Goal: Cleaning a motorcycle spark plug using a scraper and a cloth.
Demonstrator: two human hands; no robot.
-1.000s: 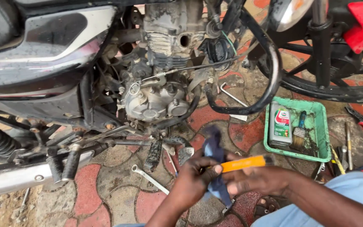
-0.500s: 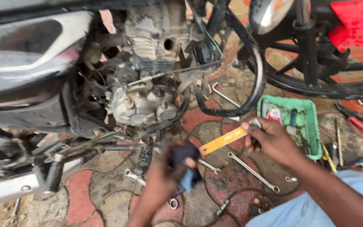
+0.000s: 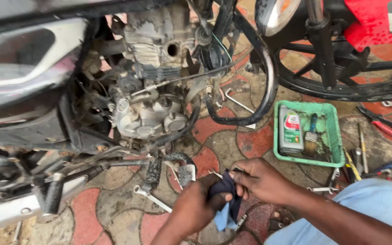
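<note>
My left hand (image 3: 195, 206) and my right hand (image 3: 263, 181) meet low in the middle of the view, over the paved ground beside a motorcycle. Both grip a dark blue cloth (image 3: 225, 202), which hangs bunched between them. The right hand's fingers pinch the top of the cloth, and a small metal tip shows just above them. The flat orange tool from earlier is out of sight. The motorcycle's dirty engine (image 3: 148, 113) is just above and to the left of my hands.
A green tray (image 3: 309, 162) at the right holds an oil bottle (image 3: 290, 129) and a brush (image 3: 311, 135). A spanner (image 3: 153, 198) lies left of my hands. Pliers (image 3: 382, 122) and other tools (image 3: 364, 149) lie at the far right. The front wheel (image 3: 341, 88) and crash guard (image 3: 262, 90) stand behind.
My right hand, which held the orange tool out near the tray, has come back to the cloth. Both hands now grip the cloth and the orange tool no longer shows.
</note>
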